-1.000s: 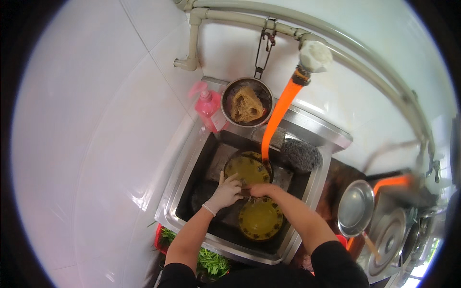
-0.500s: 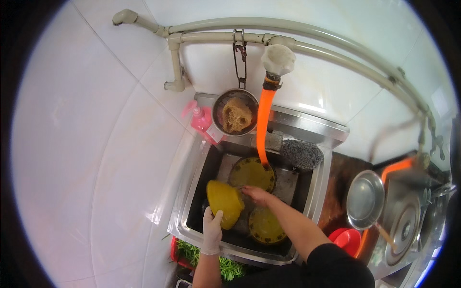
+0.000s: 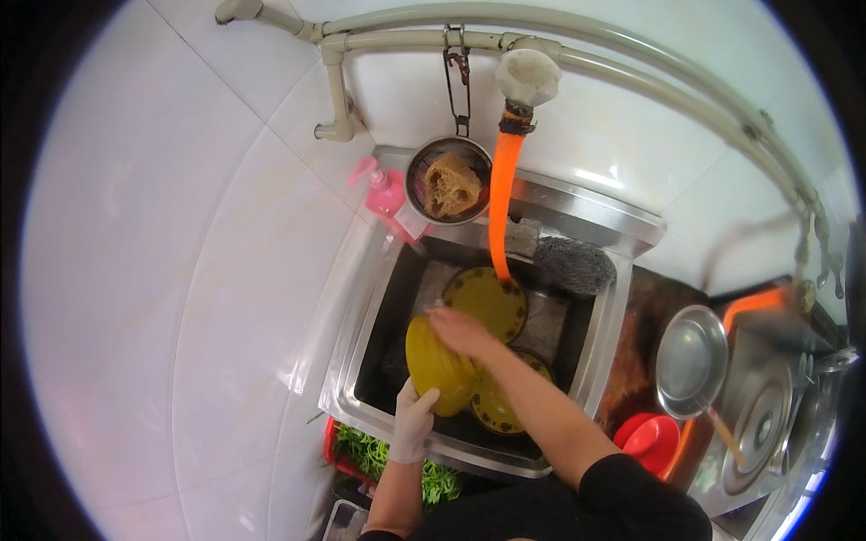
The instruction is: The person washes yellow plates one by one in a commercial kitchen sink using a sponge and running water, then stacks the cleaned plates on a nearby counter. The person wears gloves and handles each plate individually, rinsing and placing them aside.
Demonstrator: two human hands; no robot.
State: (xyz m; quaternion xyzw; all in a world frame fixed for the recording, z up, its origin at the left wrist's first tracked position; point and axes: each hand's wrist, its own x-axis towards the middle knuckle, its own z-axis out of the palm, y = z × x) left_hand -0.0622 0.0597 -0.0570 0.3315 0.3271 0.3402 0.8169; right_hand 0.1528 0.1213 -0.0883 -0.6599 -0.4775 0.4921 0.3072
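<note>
Yellow bowl (image 3: 431, 361): located over the steel sink (image 3: 356, 343), tilted steeply on edge. Its visible long axis runs from upper left to lower right; its smooth, curved outer wall shows, the interior is hidden. The left hand (image 3: 414, 419), in a thin pale glove, is closed on the bowl's lower edge, thumb against the wall. The bare right hand (image 3: 460, 332) lies across the upper end; I cannot tell how far its fingers are closed or what they hold. Below: two round bowls (image 3: 520, 316) with dark-patterned rims; a smooth orange hose (image 3: 502, 203) reaches the farther one.
</note>
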